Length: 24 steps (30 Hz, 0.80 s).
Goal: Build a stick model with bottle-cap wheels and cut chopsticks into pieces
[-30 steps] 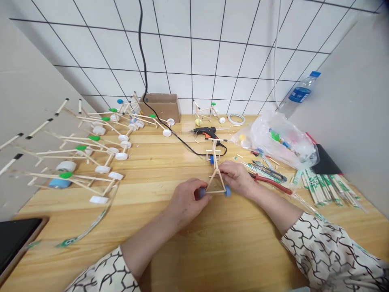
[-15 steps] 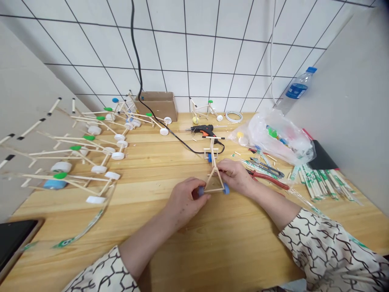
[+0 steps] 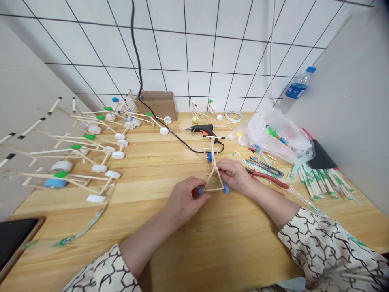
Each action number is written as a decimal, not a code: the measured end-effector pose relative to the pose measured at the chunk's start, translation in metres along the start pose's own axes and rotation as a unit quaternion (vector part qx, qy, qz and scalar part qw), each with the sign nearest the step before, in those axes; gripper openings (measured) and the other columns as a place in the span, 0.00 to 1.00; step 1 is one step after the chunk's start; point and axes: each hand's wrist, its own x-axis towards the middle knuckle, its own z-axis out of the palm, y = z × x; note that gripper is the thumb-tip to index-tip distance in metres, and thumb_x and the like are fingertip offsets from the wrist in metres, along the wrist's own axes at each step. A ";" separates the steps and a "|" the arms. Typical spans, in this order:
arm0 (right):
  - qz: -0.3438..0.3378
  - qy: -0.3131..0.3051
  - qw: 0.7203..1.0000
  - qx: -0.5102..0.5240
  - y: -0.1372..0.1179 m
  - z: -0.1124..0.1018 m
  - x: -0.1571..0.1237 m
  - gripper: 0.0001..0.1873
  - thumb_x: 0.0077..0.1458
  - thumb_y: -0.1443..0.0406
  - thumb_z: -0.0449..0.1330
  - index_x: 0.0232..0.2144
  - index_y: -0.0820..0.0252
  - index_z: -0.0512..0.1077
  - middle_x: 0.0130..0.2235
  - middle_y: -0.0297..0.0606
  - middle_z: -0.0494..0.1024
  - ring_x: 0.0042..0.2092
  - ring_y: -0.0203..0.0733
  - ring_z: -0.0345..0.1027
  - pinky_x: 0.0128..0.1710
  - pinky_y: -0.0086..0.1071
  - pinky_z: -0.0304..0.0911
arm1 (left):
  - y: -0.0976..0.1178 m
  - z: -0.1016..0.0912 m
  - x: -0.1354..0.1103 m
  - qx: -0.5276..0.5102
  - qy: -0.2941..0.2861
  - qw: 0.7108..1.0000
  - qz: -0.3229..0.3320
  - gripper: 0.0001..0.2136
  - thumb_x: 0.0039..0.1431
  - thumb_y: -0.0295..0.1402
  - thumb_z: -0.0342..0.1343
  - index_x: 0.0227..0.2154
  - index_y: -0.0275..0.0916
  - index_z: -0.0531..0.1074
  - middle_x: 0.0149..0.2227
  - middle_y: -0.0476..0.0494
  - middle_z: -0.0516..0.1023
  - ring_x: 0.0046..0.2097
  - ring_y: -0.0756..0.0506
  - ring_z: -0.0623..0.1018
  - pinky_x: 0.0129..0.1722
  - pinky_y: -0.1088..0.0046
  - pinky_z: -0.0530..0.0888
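Note:
A small tricycle model made of wooden sticks stands on the table in front of me, its handlebar pointing toward the wall. Blue bottle caps serve as its wheels, one in front and two at the near end. My left hand pinches the left rear blue cap between thumb and fingers. On the other side, my right hand is closed at the model's frame, near the joint of the sticks; its fingertips are partly hidden. The right rear cap sits just below that hand.
Several finished stick tricycles line the left side. Behind the model lie a glue gun and a tape roll. Red-handled pliers, snips, wrapped chopsticks and a plastic bag of caps lie at right. A cardboard box stands behind.

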 end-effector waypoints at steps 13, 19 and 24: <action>0.029 0.023 0.999 0.002 -0.007 -0.016 -0.003 0.09 0.48 0.74 0.55 0.33 0.61 0.71 0.30 0.39 0.76 0.32 0.39 0.68 0.31 0.30 0.64 | 0.002 -0.001 0.000 0.002 0.005 1.000 0.005 0.06 0.45 0.28 0.59 0.29 0.36 0.72 0.25 0.51 0.70 0.25 0.52 0.68 0.24 0.78 0.66; 0.089 -0.019 0.988 -0.128 -0.015 -0.071 -0.018 0.09 0.46 0.72 0.56 0.31 0.58 0.70 0.35 0.40 0.76 0.39 0.45 0.69 0.39 0.37 0.64 | -0.001 0.001 0.000 -0.009 0.008 1.000 0.006 0.06 0.46 0.29 0.59 0.29 0.36 0.72 0.25 0.50 0.70 0.25 0.52 0.68 0.25 0.78 0.66; 0.170 -0.059 0.965 -0.189 -0.002 -0.097 -0.049 0.04 0.46 0.65 0.58 0.29 0.58 0.68 0.36 0.41 0.73 0.41 0.47 0.67 0.40 0.39 0.62 | -0.002 0.002 -0.001 -0.011 0.010 1.000 0.008 0.06 0.46 0.29 0.59 0.29 0.36 0.72 0.25 0.51 0.70 0.24 0.52 0.67 0.24 0.78 0.66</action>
